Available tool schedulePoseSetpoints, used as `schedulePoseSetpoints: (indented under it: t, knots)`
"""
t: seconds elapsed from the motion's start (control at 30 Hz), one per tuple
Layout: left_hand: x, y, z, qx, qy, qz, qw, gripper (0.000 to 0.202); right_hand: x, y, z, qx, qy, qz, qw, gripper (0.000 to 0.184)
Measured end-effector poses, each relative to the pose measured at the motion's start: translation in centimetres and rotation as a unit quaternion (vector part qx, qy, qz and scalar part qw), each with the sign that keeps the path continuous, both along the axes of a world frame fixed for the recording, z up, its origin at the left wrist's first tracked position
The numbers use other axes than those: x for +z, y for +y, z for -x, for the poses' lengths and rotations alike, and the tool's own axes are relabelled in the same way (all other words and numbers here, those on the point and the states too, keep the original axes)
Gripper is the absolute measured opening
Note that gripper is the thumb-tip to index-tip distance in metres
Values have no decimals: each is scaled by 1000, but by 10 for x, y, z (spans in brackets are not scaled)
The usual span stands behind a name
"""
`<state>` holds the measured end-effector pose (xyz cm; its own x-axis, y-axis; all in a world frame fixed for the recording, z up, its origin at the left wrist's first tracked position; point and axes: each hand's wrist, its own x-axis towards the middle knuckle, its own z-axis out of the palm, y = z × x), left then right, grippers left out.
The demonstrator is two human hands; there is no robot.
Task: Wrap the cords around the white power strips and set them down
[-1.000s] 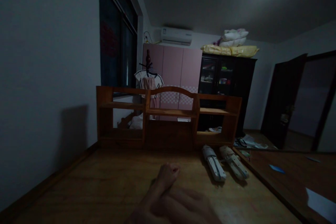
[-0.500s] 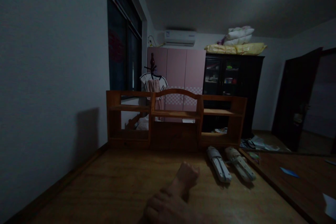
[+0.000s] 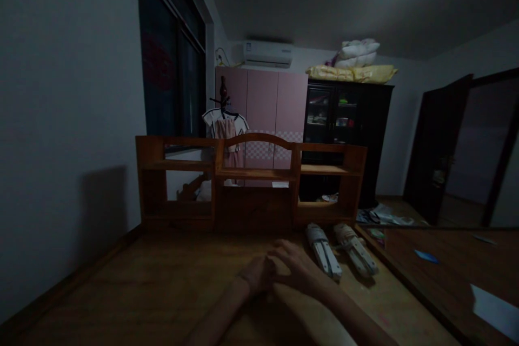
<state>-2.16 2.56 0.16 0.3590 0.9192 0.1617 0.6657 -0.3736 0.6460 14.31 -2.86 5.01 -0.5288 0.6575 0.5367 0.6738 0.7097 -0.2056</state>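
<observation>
Both my hands meet low in the middle of the wooden desk (image 3: 162,292). My left hand (image 3: 254,275) is curled into a fist, and the dim light hides whether anything is inside it. My right hand (image 3: 298,270) lies beside it, with loosely bent fingers resting against the left fist. Both forearms reach in from the bottom edge. Just right of my right hand lie two pale, folded, elongated objects, one nearer (image 3: 323,251) and one further right (image 3: 356,255). Neither hand touches them.
A wooden shelf unit (image 3: 251,173) stands along the desk's far edge. A second, darker table (image 3: 446,275) with paper scraps adjoins on the right. A wall and a window are on the left. Pink and black cabinets and a doorway lie beyond.
My right hand has come forward from the bottom edge and now lies against the left fist. The view has shifted slightly to the right.
</observation>
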Motion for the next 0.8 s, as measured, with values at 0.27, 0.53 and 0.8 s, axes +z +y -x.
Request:
schedulePoseSetpoints:
  t: [0.27,0.53,0.8]
  knots:
    - [-21,21,16,-61,99,-103,988,27,-53,53,-8,-102,97,-26,990,21]
    - [-32,27,6,-51,90,-77,992,30,-53,42,-5,-22,106,85,990,12]
    - [-33,23,8,-66,95,-81,990,30,-52,37,-6,-6,124,104,987,11]
